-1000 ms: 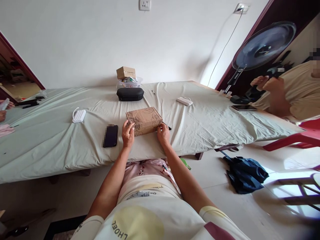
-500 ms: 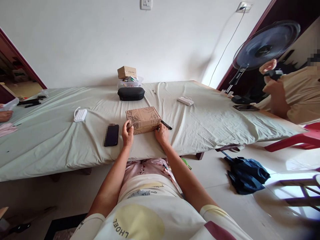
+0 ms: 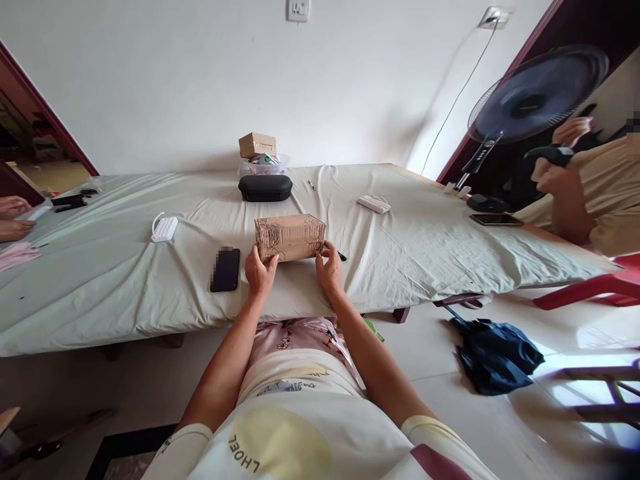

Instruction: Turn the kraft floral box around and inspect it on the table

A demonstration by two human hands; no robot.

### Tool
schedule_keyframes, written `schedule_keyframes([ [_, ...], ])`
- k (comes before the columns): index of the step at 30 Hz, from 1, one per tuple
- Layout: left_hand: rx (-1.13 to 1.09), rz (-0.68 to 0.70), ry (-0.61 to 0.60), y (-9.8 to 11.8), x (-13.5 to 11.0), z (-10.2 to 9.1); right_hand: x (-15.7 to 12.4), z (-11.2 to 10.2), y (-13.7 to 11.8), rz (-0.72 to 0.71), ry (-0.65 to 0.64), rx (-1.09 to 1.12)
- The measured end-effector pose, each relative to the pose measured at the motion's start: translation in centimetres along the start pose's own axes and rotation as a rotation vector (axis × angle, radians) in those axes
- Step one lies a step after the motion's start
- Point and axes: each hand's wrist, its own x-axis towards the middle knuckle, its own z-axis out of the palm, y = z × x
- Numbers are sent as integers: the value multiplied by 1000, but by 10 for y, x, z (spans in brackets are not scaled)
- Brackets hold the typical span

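A brown cardboard box (image 3: pixel 293 237) with dark swirling line drawings is between my two hands, above the near part of the cloth-covered table (image 3: pixel 125 287). My left hand (image 3: pixel 261 272) grips its lower left corner, thumb on the front face. At the lower right corner, my right hand (image 3: pixel 330 268) holds the box with thumb and fingers. A black marker (image 3: pixel 342 256) shows partly behind my right hand, lying on the cloth. To the left of my left hand lies a dark phone (image 3: pixel 225 270).
Behind the box sit a black zip case (image 3: pixel 265 189) and a clear tub (image 3: pixel 273 167) topped by a small carton (image 3: pixel 257 145). White corded blocks (image 3: pixel 165 229) (image 3: pixel 374 204) lie on both sides. Another person's hands (image 3: pixel 557 177) are at right by a fan (image 3: pixel 540 100); others' hands (image 3: pixel 15 217) at far left.
The box has been tipped, so its front face shows more and its top less. Both hands have shifted with it, and the marker is more covered by my right hand.
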Motion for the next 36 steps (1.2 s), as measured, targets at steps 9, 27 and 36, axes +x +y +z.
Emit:
schedule_keyframes([
  [9, -93, 188, 134, 16, 2, -13, 9, -20, -25, -164, 240, 101],
  [27, -16, 284, -140, 73, 18, 13, 53, 27, -65, -68, 165, -94],
  [36, -1, 237, -71, 49, 28, 5, 53, 15, -38, -72, 166, 85],
])
